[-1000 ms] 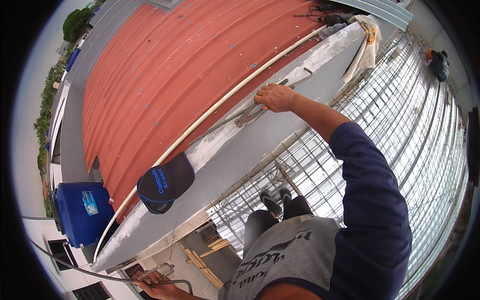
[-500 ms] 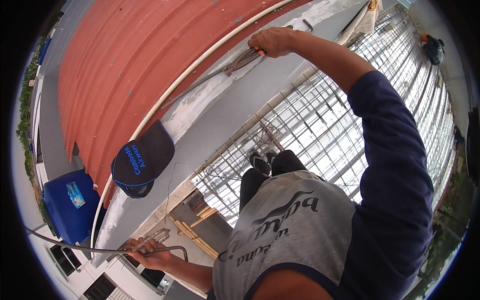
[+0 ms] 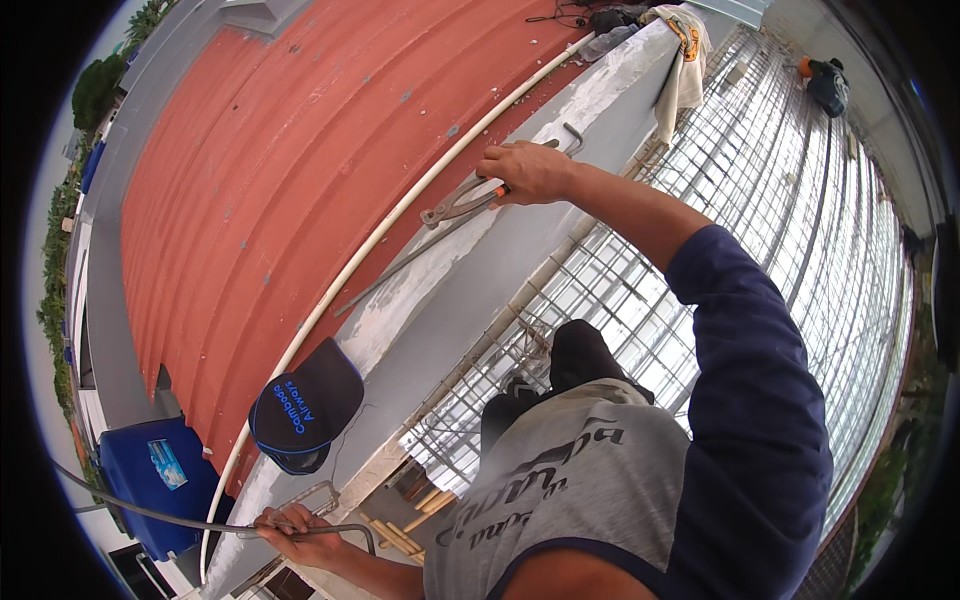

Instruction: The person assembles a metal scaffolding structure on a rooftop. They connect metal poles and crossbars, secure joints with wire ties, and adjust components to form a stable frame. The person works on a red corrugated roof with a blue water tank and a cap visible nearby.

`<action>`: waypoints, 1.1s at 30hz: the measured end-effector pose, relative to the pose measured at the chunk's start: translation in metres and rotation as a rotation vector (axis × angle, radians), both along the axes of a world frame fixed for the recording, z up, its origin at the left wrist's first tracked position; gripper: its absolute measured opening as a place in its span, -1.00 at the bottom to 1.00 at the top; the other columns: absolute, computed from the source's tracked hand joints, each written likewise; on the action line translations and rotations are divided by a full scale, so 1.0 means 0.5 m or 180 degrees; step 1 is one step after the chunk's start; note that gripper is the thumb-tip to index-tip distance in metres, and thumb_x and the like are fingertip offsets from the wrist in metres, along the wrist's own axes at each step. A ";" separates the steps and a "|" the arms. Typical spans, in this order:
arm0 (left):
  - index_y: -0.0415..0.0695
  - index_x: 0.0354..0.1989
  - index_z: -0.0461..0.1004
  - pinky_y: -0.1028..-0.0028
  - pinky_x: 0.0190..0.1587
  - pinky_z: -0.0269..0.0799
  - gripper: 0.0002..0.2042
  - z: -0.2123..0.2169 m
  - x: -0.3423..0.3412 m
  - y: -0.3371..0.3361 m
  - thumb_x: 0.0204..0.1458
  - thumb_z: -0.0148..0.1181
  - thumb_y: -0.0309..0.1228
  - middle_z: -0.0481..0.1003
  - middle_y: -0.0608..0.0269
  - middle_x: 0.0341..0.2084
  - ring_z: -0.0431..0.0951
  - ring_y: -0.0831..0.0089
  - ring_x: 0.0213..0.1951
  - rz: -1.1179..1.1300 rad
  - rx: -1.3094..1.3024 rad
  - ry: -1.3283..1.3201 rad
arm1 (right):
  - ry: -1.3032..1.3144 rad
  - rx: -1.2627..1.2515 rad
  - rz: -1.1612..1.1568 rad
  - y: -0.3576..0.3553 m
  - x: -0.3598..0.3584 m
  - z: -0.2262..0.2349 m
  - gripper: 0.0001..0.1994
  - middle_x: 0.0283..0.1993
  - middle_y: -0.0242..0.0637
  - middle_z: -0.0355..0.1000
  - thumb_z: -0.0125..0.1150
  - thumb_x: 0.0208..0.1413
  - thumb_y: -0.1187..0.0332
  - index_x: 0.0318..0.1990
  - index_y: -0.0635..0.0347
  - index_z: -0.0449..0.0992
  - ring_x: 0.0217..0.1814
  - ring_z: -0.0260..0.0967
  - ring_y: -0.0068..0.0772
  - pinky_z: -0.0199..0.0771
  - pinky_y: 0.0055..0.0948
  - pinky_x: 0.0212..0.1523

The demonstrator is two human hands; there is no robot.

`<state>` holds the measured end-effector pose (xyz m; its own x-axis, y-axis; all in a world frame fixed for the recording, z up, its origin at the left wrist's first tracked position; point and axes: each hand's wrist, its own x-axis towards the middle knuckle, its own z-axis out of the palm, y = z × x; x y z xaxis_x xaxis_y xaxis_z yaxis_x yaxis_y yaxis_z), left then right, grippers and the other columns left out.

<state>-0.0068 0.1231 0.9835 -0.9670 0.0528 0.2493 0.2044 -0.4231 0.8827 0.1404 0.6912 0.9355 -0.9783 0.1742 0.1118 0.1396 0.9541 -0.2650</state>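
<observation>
My left hand [image 3: 297, 535] is closed round a grey steel bar [image 3: 150, 517]. One end of the bar, bent into a hook, lies near my wrist; the rest runs off leftward. Beside these fingers is a thin bent-wire loop [image 3: 318, 492]; I cannot tell whether they touch it. At upper centre my right hand [image 3: 527, 174] grips long-handled pliers [image 3: 455, 211] with orange on the handle, their jaws facing left. A second steel bar [image 3: 392, 272] lies along the wall top under the pliers. A hooked bar end [image 3: 573, 136] shows just beyond my right hand.
A dark cap [image 3: 308, 405] rests on the wall top [image 3: 385, 325]. Past it run a cream pipe [image 3: 372, 238] and a red metal roof [image 3: 300, 180]. Steel mesh [image 3: 610, 290] spreads below right. A blue tank [image 3: 150, 480], a pale cloth [image 3: 684, 75] and a distant person [image 3: 828, 88] are visible.
The view has shifted, bringing more roof and the far wall end into sight. My right hand has tilted the pliers, whose jaws now point more to the left. My left hand keeps its bar.
</observation>
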 end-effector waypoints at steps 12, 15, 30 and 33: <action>-0.15 -0.27 0.30 0.64 -0.67 -0.09 -0.77 0.031 0.139 0.312 0.27 -0.03 -0.22 0.14 0.44 -0.61 0.02 0.72 -0.70 -0.0175 0.0058 0.0076 | -0.0298 -0.0363 -0.2049 0.549 0.262 -0.017 -0.53 -0.11 -0.06 0.47 0.28 -0.12 0.17 -0.04 0.22 0.44 -0.03 0.43 -0.03 0.40 -0.18 -0.02; -0.06 -0.38 0.21 0.75 -0.70 0.01 -0.76 0.037 0.197 0.454 0.23 0.06 -0.24 0.08 0.48 -0.63 0.02 0.76 -0.67 -0.0312 0.0114 0.0063 | -0.0123 -0.0278 -0.1668 0.654 0.282 -0.049 -0.46 -0.06 -0.06 0.44 0.35 -0.14 0.11 -0.02 0.24 0.44 0.01 0.40 -0.03 0.38 -0.19 0.01; -0.09 -0.40 0.22 0.65 -0.65 0.04 -0.61 0.063 0.444 0.764 0.19 0.01 0.00 0.10 0.40 -0.67 0.09 0.66 -0.67 0.0165 -0.0742 0.0199 | -0.0135 -0.0388 -0.0315 0.811 0.274 -0.106 -0.56 -0.06 -0.30 0.31 0.29 -0.07 0.16 0.02 0.01 0.48 0.05 0.25 -0.13 0.20 -0.06 0.04; -0.11 -0.41 0.26 0.63 -0.63 0.07 -0.69 0.040 0.439 0.807 0.21 0.04 -0.13 0.18 0.38 -0.62 0.13 0.65 -0.63 -0.0019 -0.0540 -0.0001 | -0.0173 -0.0591 -0.0254 0.817 0.271 -0.092 -0.55 -0.08 -0.26 0.35 0.32 -0.10 0.23 0.01 0.07 0.50 0.07 0.27 -0.14 0.21 -0.06 0.07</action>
<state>0.2129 0.5265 1.0037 -0.9666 0.0998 0.2359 0.2020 -0.2691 0.9417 0.2761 1.0998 0.8892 -0.9643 0.2640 0.0180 0.2316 0.8750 -0.4252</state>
